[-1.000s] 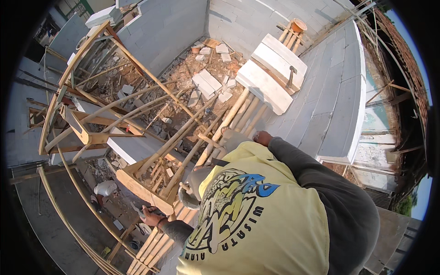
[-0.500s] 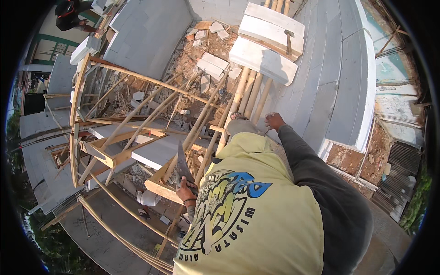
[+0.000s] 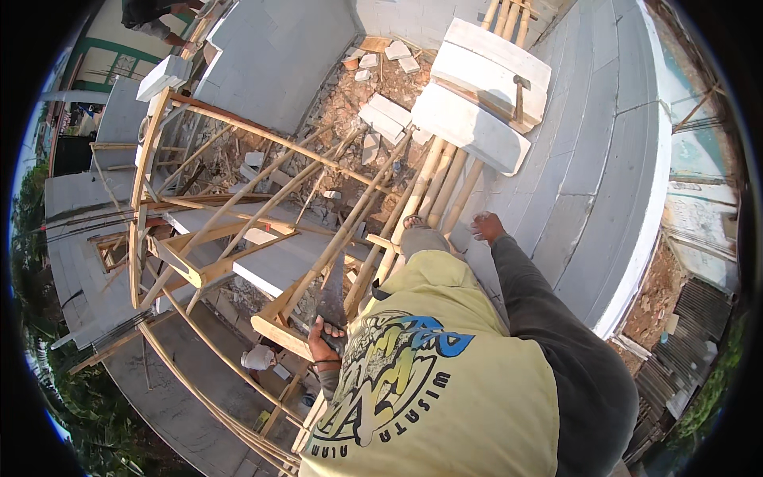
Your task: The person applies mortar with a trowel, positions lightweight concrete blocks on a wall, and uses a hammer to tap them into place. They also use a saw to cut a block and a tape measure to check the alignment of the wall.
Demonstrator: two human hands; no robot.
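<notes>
Grey block wall [image 3: 588,151] sweeps along your right side, its upper edge white. Your pale yellow shirt [image 3: 453,389], with dark sleeves and a printed chest, fills the lower middle. On your left, a frame of bamboo and timber [image 3: 294,148] spans a floor of reddish-brown rubble [image 3: 338,111]. Ahead of you, thick white blocks [image 3: 470,127] lie across a row of bamboo poles [image 3: 439,187], close to the wall. At the upper left, a co-worker's arm [image 3: 155,30] shows near another grey wall [image 3: 262,63]. Between your shirt and a plank's end [image 3: 282,338], a grey flat-bladed tool [image 3: 332,294] points forward, away from you. A hammer [image 3: 519,103] rests on the white blocks. Your left hand [image 3: 324,342] grips the tool at its near end. Your right hand [image 3: 487,227] is loosely spread, grasping nothing visible, just beside the wall; whether it touches, I cannot tell.
</notes>
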